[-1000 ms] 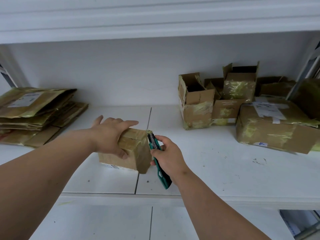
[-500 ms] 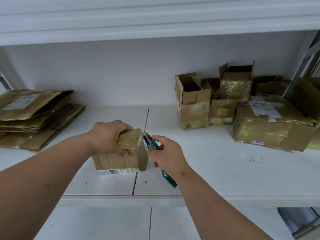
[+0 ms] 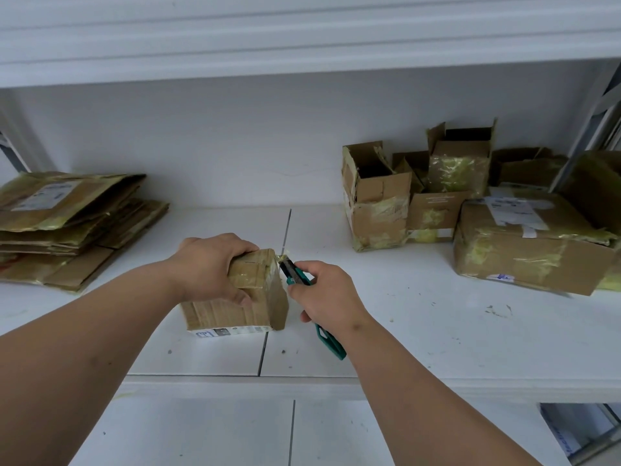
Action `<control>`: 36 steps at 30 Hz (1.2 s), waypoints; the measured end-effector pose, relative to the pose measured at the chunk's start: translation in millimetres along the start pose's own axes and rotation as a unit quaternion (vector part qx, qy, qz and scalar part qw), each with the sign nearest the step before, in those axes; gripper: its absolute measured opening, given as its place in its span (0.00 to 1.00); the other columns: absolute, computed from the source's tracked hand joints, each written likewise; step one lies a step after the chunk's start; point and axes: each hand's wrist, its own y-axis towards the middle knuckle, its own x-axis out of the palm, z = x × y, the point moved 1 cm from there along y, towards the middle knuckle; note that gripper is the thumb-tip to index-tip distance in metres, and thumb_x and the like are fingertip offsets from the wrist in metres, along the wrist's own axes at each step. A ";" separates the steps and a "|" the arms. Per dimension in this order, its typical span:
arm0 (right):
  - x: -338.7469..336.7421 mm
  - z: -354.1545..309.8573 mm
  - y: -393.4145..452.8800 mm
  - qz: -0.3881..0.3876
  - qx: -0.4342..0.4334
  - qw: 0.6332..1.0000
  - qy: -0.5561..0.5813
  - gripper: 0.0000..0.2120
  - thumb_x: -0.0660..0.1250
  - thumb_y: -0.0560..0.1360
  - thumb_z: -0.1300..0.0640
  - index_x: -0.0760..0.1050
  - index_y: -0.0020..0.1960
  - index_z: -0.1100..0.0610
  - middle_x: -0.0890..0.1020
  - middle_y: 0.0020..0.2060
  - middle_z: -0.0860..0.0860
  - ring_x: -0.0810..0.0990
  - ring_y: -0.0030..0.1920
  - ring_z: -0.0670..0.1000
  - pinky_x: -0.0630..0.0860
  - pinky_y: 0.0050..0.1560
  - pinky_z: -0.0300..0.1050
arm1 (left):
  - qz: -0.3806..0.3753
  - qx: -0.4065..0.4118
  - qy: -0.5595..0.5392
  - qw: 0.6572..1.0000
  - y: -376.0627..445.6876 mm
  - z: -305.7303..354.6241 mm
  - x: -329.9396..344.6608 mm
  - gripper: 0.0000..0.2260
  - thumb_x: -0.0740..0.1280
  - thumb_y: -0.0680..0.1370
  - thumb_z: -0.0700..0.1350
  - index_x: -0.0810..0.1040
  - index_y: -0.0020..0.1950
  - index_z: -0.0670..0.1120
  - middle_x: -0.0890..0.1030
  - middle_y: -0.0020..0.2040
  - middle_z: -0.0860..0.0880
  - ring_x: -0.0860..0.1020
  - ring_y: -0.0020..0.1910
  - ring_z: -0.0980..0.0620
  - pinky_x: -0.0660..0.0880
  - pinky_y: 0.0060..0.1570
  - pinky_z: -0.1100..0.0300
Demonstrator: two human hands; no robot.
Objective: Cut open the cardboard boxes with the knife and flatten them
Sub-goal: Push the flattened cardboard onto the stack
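Head view: small cardboard box [image 3: 242,294] stands at centre frame on the white shelf [image 3: 420,331]. Left hand [image 3: 211,267] is clamped over its top, fingers curled round the far edge, thumb on the near face. Right hand [image 3: 327,294] is closed round the green knife [image 3: 302,290]; the blade tip now meets the taped upper right corner of the box, whereas a second ago it sat lower along the right edge and the left hand lay flatter. Judgement: the cut is starting at this corner. Flattened boxes [image 3: 67,227] lie at left of frame; uncut boxes [image 3: 470,210] wait at right.
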 end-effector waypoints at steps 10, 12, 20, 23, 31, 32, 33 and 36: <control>-0.4 -15.2 3.8 -0.016 0.027 0.999 -0.003 0.14 0.65 0.75 0.61 0.77 0.55 0.43 0.81 0.36 0.51 0.84 0.32 0.53 0.81 0.44 0.47 | -0.006 -0.005 0.005 1.000 0.9 0.9 1.7 0.39 0.75 0.59 0.68 0.69 0.68 0.63 0.72 0.57 0.62 0.72 0.60 0.57 0.67 0.62 0.51; -2.6 -18.2 3.2 -0.022 0.023 0.999 -0.023 0.12 0.64 0.75 0.62 0.78 0.51 0.46 0.83 0.38 0.53 0.85 0.34 0.54 0.81 0.42 0.46 | -0.015 -0.003 0.008 1.000 0.0 0.5 1.6 0.41 0.70 0.56 0.70 0.68 0.68 0.63 0.71 0.58 0.61 0.72 0.61 0.56 0.67 0.62 0.51; -8.8 -24.3 -8.7 -0.079 0.023 0.991 -0.105 0.15 0.62 0.74 0.61 0.81 0.57 0.52 0.84 0.40 0.55 0.84 0.33 0.53 0.74 0.36 0.41 | -0.025 -0.025 0.010 0.999 0.8 -3.2 3.8 0.51 0.59 0.49 0.76 0.65 0.72 0.64 0.68 0.60 0.62 0.70 0.63 0.57 0.68 0.63 0.49; -12.1 -20.9 -12.2 -0.083 0.017 0.992 -0.098 0.16 0.62 0.74 0.62 0.81 0.57 0.49 0.84 0.44 0.54 0.84 0.33 0.53 0.74 0.35 0.40 | -0.029 -0.018 0.033 0.999 0.7 -1.1 2.9 0.52 0.58 0.49 0.77 0.63 0.74 0.64 0.68 0.63 0.61 0.70 0.64 0.57 0.68 0.62 0.50; -13.2 -15.7 -15.0 -0.062 0.051 0.997 -0.001 0.16 0.67 0.73 0.61 0.79 0.56 0.45 0.80 0.38 0.50 0.79 0.26 0.50 0.81 0.46 0.50 | 0.003 0.000 0.029 1.000 0.2 3.1 4.6 0.47 0.65 0.53 0.75 0.66 0.71 0.63 0.68 0.58 0.63 0.71 0.62 0.57 0.67 0.59 0.53; -12.2 -15.2 -15.0 -0.057 0.052 0.997 0.003 0.16 0.68 0.73 0.61 0.78 0.56 0.45 0.80 0.38 0.50 0.79 0.26 0.50 0.82 0.46 0.50 | 0.007 -0.001 0.026 1.000 -0.5 2.5 5.1 0.47 0.66 0.53 0.75 0.66 0.71 0.63 0.67 0.57 0.64 0.71 0.62 0.57 0.67 0.59 0.53; -11.9 -15.1 -15.5 -0.053 0.053 0.997 0.008 0.16 0.68 0.73 0.61 0.78 0.56 0.44 0.80 0.38 0.50 0.79 0.26 0.50 0.82 0.47 0.50 | 0.011 -0.002 0.022 1.000 -1.5 1.4 5.8 0.47 0.65 0.52 0.76 0.67 0.70 0.63 0.67 0.56 0.64 0.71 0.61 0.57 0.67 0.59 0.53; -15.4 -15.2 -15.4 -0.032 0.058 0.997 0.027 0.15 0.67 0.73 0.61 0.78 0.55 0.45 0.80 0.38 0.50 0.80 0.26 0.51 0.82 0.47 0.51 | 0.020 0.001 0.016 1.000 -4.7 -1.8 8.4 0.47 0.63 0.50 0.76 0.68 0.69 0.64 0.69 0.56 0.64 0.72 0.61 0.58 0.67 0.60 0.53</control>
